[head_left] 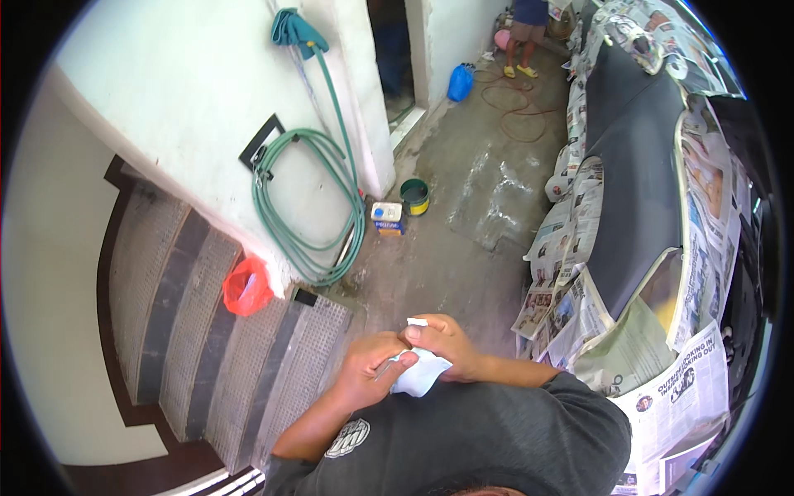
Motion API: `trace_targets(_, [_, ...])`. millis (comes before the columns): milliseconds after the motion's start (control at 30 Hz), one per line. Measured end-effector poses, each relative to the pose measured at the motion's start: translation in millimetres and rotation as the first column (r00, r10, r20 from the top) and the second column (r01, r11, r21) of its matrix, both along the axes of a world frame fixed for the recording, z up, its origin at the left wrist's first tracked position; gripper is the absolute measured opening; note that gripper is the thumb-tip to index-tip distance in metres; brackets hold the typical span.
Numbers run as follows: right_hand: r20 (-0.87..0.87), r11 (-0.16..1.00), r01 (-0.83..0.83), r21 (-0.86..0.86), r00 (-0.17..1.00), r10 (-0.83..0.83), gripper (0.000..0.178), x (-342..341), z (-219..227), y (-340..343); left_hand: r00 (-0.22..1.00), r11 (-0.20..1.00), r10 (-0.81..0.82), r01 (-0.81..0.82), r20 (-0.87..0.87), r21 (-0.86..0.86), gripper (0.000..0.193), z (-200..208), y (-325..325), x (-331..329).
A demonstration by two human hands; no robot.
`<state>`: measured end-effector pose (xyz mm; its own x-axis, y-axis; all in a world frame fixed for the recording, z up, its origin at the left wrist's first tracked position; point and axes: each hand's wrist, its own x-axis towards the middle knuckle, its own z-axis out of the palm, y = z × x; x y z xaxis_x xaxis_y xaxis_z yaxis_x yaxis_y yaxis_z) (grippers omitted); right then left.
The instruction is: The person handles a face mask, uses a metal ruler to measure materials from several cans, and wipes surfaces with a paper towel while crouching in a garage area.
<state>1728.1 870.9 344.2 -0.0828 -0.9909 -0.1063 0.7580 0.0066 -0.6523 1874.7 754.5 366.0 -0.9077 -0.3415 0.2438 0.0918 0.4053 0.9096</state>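
In front of my chest, my left hand [372, 364] and my right hand [442, 343] meet, with the fingers of both closed. Between them is a soft-looking pale bluish-white sheet [420, 374], its lower part hanging free below the thumbs. I cannot tell whether it is paper or cloth. A small white end [417, 322] pokes up above the fingers of my right hand, and whether it belongs to the same sheet is hidden.
Newspaper [579, 215] masks the dark car panel [628, 174] at right. Left are tiled steps [231, 347], a red plastic bag [246, 286] and a coiled green hose [269, 194]. A tin can [387, 217] and green bucket [414, 197] stand ahead. Another person [527, 37] stands far off.
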Motion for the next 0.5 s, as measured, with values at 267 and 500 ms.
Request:
trace_targets(267, [-0.765,0.974,-0.169,-0.152,0.644,-0.008,0.026,-35,-5,-7,0.960,0.988,-0.130,0.103,0.249,0.117,0.014,-1,-12,-3])
trace_targets(500, [-0.993,0.937,-0.345,-0.045,0.115,-0.006,0.034,-46,12,-10,0.852,0.985,-0.171,0.151,0.495,0.080,0.019,-9,-23,4])
